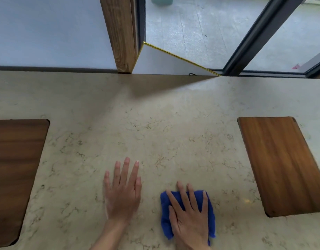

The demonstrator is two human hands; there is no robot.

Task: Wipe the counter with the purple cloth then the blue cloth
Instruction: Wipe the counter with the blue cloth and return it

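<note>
The blue cloth lies bunched on the beige marbled counter, near the front edge and right of centre. My right hand presses flat on top of it with fingers spread, covering most of its middle. My left hand rests palm down on the bare counter just left of the cloth, fingers spread, holding nothing. No purple cloth is in view.
A dark wooden inset sits in the counter at the left and a lighter wooden board at the right. Behind the counter stand a white wall, a wooden post, a gold-edged white panel and a window.
</note>
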